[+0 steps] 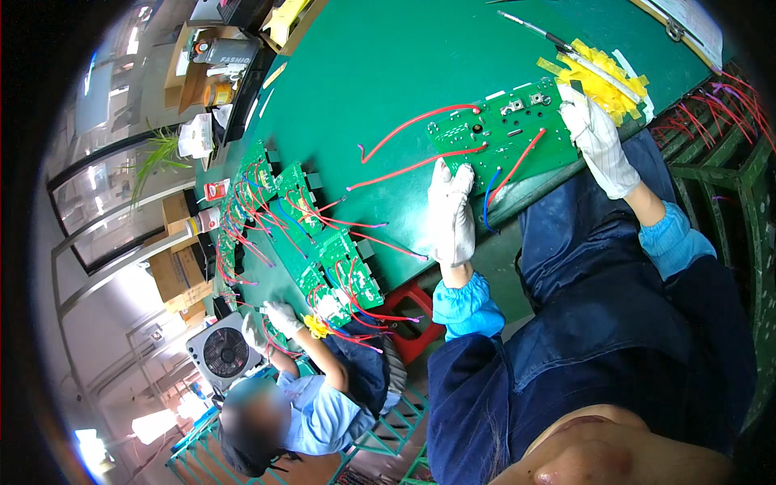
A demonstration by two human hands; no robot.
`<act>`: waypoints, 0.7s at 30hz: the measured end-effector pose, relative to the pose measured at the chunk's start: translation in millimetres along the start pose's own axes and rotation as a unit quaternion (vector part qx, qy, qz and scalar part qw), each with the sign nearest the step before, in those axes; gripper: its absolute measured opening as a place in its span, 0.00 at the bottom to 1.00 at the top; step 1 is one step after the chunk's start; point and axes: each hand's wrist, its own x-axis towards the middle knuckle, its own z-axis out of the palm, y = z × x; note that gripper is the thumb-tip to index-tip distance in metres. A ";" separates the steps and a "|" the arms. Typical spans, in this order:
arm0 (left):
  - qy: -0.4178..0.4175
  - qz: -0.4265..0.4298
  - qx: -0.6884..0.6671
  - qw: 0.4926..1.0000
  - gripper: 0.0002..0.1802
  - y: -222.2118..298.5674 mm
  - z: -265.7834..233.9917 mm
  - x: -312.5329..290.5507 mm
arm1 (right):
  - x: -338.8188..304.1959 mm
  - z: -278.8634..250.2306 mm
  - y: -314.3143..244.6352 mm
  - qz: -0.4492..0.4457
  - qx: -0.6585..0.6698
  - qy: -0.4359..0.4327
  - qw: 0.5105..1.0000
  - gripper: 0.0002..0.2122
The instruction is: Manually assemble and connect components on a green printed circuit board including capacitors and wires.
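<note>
A green circuit board (525,149) lies near the front edge of the green table, with small metal parts on top. Red wires (412,128) stand out from it to the left, and one blue wire (491,194) hangs over its near side. My left hand (451,212), in a white glove, grips the board's near left corner with thumb and fingers. At the right end, my right hand (596,141), also gloved, holds the board's edge; some of its fingers are hidden. Just beyond that hand is a heap of yellow tape pieces (602,77).
A pen-like tool (537,31) lies across the tape heap. Several wired circuit boards (327,255) are spread to the left, where a co-worker's gloved hands (281,319) work. Red wires (715,109) hang by a green rack at right. A clipboard (687,32) lies at the far right.
</note>
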 end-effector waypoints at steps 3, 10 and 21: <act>-0.031 -0.016 -0.004 0.999 0.32 2.9 -2.4 -1.6 | 1.3 -3.2 -2.0 0.018 0.009 -0.015 1.000 0.16; -0.052 -0.011 -0.029 0.998 0.29 9.7 1.1 -0.3 | 8.0 -8.3 -4.9 -0.187 -0.126 0.047 0.973 0.14; 0.000 0.009 0.021 1.000 0.21 16.4 23.1 -2.9 | 5.1 -14.2 -9.7 -0.132 -0.061 0.025 0.989 0.19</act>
